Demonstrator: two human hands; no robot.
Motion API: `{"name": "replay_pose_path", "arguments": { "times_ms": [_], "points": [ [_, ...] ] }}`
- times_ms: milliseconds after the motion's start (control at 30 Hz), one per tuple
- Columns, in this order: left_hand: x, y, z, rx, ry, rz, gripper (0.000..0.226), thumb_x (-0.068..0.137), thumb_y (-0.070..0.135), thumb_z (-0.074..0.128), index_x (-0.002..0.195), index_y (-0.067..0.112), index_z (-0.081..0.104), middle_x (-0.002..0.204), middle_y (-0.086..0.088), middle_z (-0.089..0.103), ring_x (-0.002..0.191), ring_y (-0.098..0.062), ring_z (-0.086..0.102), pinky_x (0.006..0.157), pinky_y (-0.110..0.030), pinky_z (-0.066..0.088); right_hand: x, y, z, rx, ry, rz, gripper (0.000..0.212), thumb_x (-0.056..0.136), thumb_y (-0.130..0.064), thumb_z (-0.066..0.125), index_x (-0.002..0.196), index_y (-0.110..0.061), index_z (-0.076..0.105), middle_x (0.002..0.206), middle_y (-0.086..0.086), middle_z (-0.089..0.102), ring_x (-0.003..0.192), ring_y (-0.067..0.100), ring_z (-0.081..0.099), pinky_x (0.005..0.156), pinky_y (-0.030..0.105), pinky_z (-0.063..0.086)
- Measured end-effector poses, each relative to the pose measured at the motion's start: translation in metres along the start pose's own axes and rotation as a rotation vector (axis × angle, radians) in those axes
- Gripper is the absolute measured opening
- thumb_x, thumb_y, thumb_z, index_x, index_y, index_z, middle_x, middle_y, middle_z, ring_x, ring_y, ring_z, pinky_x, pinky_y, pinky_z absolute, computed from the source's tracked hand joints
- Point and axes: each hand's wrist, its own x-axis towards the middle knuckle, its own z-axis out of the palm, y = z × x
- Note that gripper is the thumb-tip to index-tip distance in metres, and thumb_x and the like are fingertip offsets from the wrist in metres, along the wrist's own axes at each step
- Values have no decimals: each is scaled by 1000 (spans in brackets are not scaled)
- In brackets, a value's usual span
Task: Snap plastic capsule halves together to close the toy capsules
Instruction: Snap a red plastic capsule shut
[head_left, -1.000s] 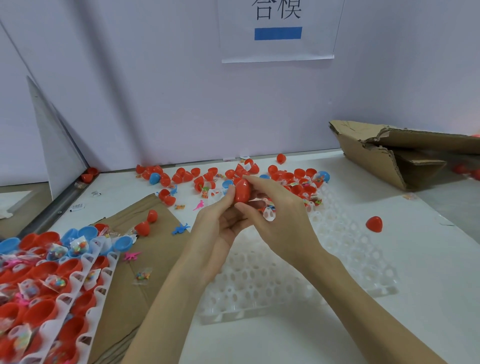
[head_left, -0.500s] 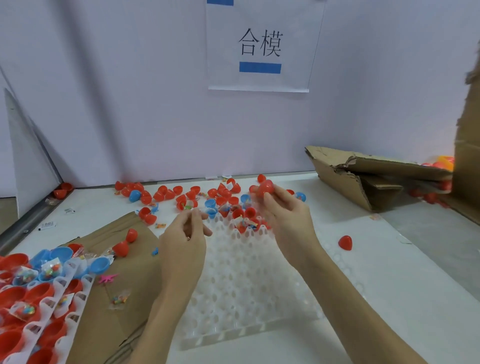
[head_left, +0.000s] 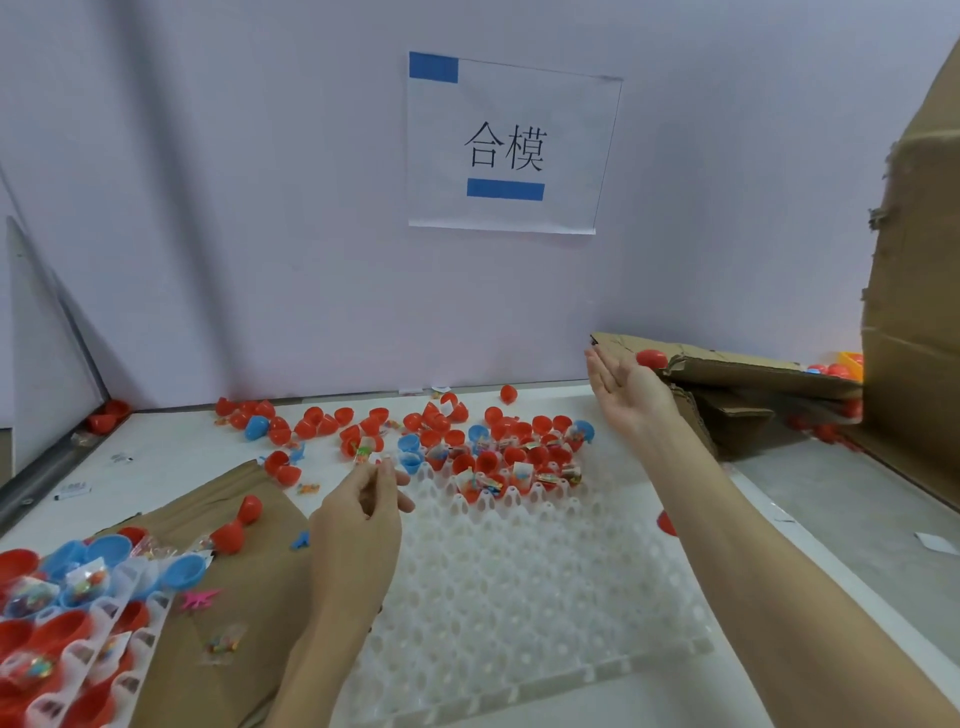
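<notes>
Red capsule (head_left: 651, 357) sits in the air just past the right hand (head_left: 626, 397), whose fingers are spread flat with nothing in them. Left hand (head_left: 363, 512) hangs loosely curled over the white tray (head_left: 519, 597); can't tell if it's pinching something. Beyond it lie loose capsule halves (head_left: 467, 441).

Rear wall (head_left: 260, 208): plain pale lavender panel, evenly lit, spanning the upper frame. A white paper sign (head_left: 511, 145) is fixed at upper centre, printed with two black characters, with a blue bar below them and a blue block at its top left corner. A grey side partition (head_left: 41, 332) stands at left, meeting the white desk (head_left: 171, 447). A tall cardboard panel (head_left: 914, 312) occupies the right edge.
</notes>
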Motion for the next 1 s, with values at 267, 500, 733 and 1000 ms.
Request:
{"name": "replay_pose_path", "arguments": {
  "times_ms": [267,500,733,1000],
  "points": [
    [-3,-3,-1,194,-71,115,12,101,17,63,98,27,68,89,18,64,88,-6,60,72,-20,47,-57,57,-19,-893,-83,-251,21,105,-10,52,116,-7,69,93,4,78,87,15,76,82,27,61],
    [-5,-10,3,379,-152,269,13,101,13,62,108,20,70,106,13,60,107,-12,50,90,-22,41,-79,95,-25,-1543,-326,-587,11,94,-17,71,99,-27,73,89,-19,63,79,-1,62,68,2,46],
    [-6,-12,8,411,-151,331,11,100,12,62,104,17,71,104,8,63,104,-12,47,86,-16,34,-75,102,-24,-1710,-379,-595,17,90,-28,75,107,-28,77,107,-11,58,85,5,56,82,15,49],
    [-7,-14,12,393,-163,348,11,99,10,64,100,16,73,98,11,62,100,-13,51,87,-20,39,-79,117,-10,-1886,-361,-608,17,93,-33,71,109,-29,76,111,-4,59,96,9,50,91,25,52]
  ]
}}
